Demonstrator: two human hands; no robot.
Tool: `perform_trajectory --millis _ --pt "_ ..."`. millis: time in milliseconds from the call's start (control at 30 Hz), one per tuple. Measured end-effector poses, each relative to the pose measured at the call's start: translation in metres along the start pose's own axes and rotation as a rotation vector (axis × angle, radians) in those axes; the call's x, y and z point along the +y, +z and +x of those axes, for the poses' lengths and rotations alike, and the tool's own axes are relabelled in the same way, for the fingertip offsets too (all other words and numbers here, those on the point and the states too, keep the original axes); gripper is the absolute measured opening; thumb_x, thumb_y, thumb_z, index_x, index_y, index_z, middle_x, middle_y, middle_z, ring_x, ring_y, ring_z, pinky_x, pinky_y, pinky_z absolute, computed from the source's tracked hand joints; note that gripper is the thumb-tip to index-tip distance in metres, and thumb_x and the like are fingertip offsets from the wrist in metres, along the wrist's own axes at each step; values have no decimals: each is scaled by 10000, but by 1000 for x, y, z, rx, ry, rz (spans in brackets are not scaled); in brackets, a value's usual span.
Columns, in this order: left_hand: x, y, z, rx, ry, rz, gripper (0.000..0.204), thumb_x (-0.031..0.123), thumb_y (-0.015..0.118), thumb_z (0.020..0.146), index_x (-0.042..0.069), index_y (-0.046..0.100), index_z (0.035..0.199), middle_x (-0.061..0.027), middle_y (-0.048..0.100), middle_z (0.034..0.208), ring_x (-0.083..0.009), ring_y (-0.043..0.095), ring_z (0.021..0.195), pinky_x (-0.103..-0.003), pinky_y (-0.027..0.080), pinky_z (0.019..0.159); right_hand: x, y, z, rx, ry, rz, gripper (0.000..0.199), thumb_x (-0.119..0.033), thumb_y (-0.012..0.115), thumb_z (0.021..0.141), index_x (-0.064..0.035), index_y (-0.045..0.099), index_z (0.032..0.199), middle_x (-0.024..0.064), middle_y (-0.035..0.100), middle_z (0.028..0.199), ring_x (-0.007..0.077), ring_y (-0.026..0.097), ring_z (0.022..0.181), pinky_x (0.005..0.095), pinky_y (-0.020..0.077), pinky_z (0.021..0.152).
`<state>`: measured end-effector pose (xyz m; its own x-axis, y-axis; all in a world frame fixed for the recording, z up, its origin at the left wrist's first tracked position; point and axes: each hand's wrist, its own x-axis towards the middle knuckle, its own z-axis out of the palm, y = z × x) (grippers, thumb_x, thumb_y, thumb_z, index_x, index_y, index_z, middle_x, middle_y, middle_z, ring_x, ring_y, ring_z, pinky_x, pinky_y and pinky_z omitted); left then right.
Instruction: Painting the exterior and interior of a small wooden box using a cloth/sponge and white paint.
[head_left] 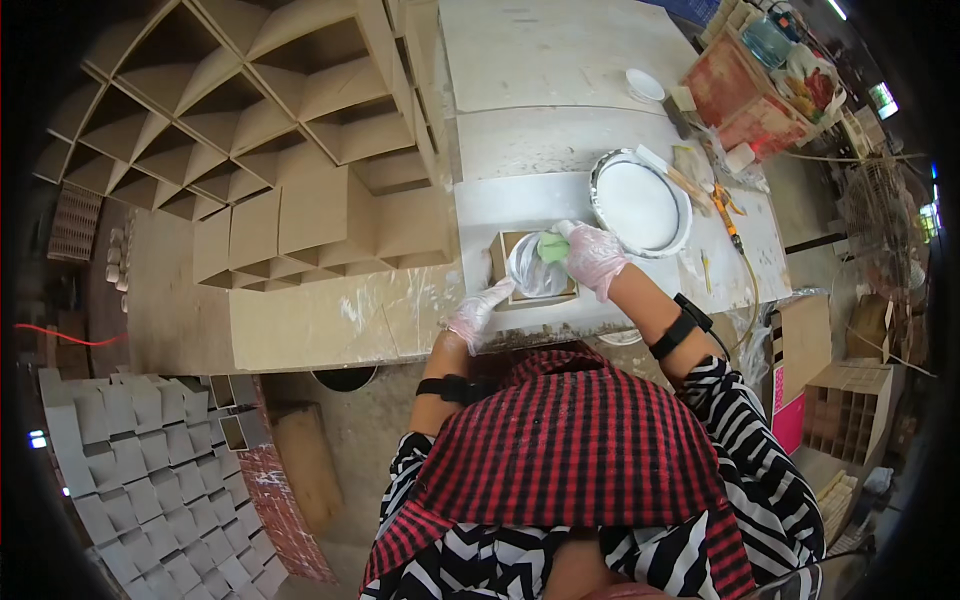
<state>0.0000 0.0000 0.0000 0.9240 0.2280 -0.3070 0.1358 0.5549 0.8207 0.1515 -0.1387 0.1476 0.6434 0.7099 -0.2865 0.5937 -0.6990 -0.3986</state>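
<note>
Right hand [594, 260]: thin clear glove, fingers closed in a pinch on a green sponge [552, 247]

Left hand [479, 312]: same glove, fingers partly curled at the near left corner of an open box [499, 258]; firm grip or mere steadying, cannot tell

Box: tan, near the front edge of the table [520, 140], between the hands; inside it, a white-smeared round piece [535, 275], sponge at its upper right

Handling, as judged: light, even strokes following the curve; box best braced by the left hand so it does not slide; sponge best kept lightly loaded, lest white gather in the corners

Beyond: round tub [594, 195] of white stuff, just beside the right hand; brush [690, 186] with wooden handle, by the tub; orange tool [727, 205], farther right; cardboard dividers [310, 220], left
</note>
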Motion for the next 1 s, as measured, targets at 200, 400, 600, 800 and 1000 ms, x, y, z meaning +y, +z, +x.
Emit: perform_trajectory --millis 200,400,600,800,1000 --pt "20 21 -7 94 -110 48 713 194 582 835 103 156 1400 0 545 1028 -87 499 914 -246 399 818 -25 17 32 42 -248 -66 285 -169 585 725 -40 546 976 172 579 971 323 586 872 398 463 763" --pt "27 24 -15 146 -20 62 464 215 599 825 70 464 1245 44 564 921 -64 506 816 -198 390 674 -43 -11 15 -160 -194 -99 278 -126 572 712 -55 561 980 160 575 981 326 574 896 386 463 774" --pt "22 22 -7 170 36 60 560 188 615 812 67 386 1308 20 575 980 -62 512 830 -207 416 695 -46 17 37 10 -310 -270 364 -84 516 717 -80 541 1080 157 560 1084 315 562 954 388 456 805" --pt "6 9 -6 66 83 -21 606 170 620 811 65 335 1336 5 572 988 -70 522 825 -219 430 724 -30 18 36 -376 -272 -14 352 -151 606 715 -85 579 1061 160 590 1037 274 567 958 342 447 835" --pt "9 5 -7 56 -73 73 592 169 611 825 41 331 1331 -11 555 1050 -82 519 892 -208 413 798 -32 3 38 -248 -194 174 352 -208 643 732 -104 584 1063 147 636 879 268 608 822 319 472 766"
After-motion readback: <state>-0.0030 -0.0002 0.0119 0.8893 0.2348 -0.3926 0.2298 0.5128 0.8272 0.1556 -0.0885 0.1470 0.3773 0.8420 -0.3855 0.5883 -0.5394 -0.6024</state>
